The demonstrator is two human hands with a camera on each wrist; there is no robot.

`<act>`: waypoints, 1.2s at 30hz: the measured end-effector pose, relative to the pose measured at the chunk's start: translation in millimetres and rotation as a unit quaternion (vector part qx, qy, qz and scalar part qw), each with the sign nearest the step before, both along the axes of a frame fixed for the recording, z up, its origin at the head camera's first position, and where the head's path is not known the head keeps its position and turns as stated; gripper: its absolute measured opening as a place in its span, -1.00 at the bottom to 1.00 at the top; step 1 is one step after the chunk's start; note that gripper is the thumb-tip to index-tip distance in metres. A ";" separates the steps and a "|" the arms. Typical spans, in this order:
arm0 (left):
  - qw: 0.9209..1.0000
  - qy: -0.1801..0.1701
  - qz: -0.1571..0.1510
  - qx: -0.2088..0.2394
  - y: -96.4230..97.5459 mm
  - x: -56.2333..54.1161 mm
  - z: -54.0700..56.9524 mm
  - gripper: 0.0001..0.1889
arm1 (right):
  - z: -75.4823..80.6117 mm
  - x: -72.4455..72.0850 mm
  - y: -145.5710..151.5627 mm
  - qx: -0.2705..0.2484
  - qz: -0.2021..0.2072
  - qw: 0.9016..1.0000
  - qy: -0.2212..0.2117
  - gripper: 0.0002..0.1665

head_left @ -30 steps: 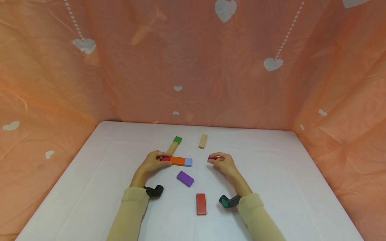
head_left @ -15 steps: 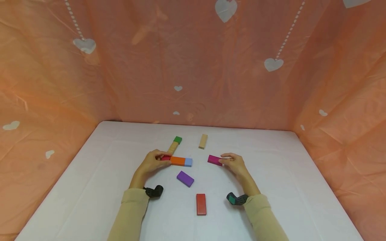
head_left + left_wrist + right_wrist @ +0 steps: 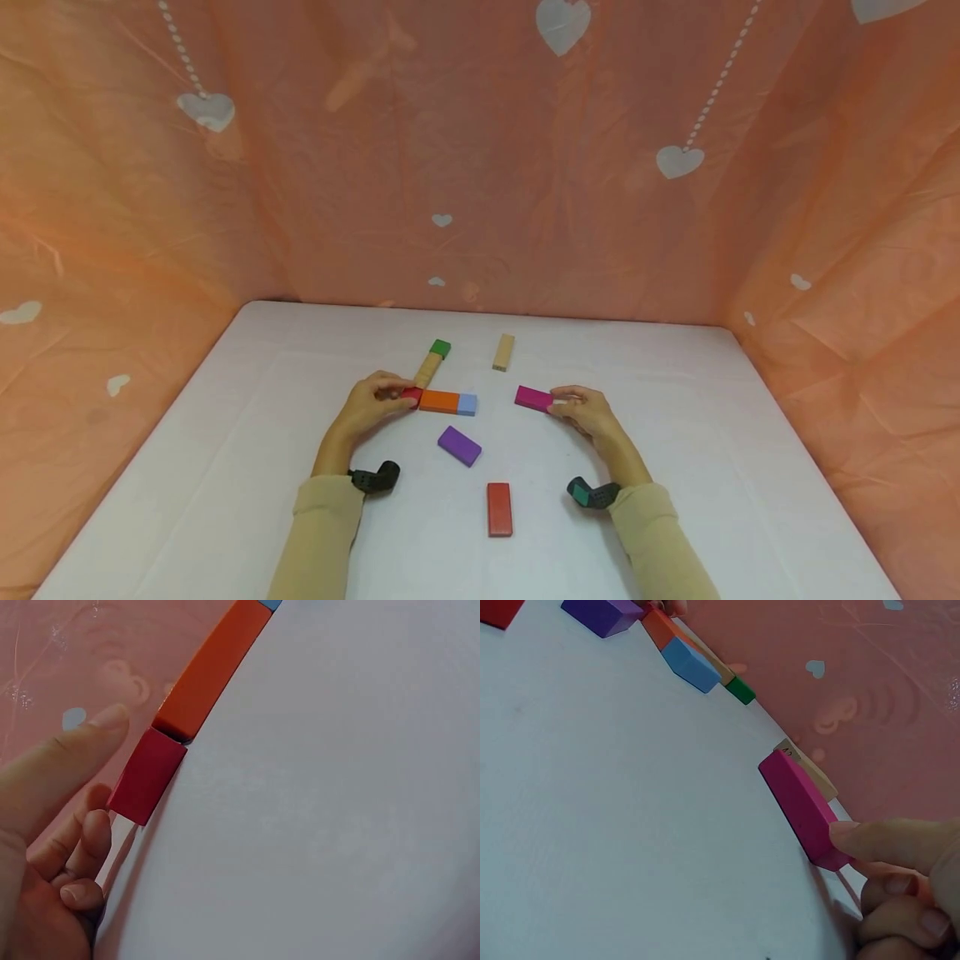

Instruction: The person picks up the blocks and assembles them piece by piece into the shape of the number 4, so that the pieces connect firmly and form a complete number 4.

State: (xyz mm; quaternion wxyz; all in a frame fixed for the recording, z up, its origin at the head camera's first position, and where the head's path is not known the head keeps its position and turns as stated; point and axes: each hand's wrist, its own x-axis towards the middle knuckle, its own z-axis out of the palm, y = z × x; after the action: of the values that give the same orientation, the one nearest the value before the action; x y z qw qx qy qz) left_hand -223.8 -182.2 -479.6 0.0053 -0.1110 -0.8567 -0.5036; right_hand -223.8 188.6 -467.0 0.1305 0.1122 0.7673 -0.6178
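My left hand (image 3: 371, 406) is around the small red block (image 3: 148, 776), which adjoins an orange block (image 3: 438, 402). In the left wrist view its thumb stands off the red block, while the fingers are close by its far side. A light blue block (image 3: 467, 405) continues the row at the right end. Across the table, my right hand (image 3: 590, 412) pinches the right end of a magenta block (image 3: 802, 810) between thumb and fingers. Behind the red block, a natural wood piece (image 3: 429, 370) leads to a green block (image 3: 440, 348).
A plain wooden block (image 3: 503, 352) lies farther back, between the hands. Nearer me are a purple block (image 3: 459, 446), set at a slant, and a red-brown block (image 3: 499, 509). They lie on a white table (image 3: 225, 467) with orange sheeting (image 3: 480, 167) around it.
My right hand has slid rightward along the magenta block to its right end, baring most of it. My left hand has shifted slightly left and loosened around the red block.
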 end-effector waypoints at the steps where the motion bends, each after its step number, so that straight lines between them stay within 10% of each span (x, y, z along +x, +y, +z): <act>1: 1.000 0.005 0.002 -0.005 0.1 0.0 -0.3 -0.64 | -0.1 -0.2 0.1 0.002 -0.003 1.000 -0.002 -0.45; 36: 0.999 0.011 0.016 -0.035 1.4 0.2 -4.5 -0.67 | 3.2 -0.6 -1.2 0.041 0.013 0.999 -0.011 -0.48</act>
State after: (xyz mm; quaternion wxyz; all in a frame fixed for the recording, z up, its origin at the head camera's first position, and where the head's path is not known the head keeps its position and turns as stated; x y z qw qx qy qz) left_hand -223.6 -180.7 -484.1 0.0193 -0.1028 -0.8752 -0.4723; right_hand -224.4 187.4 -463.8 0.1426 0.1139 0.7919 -0.5827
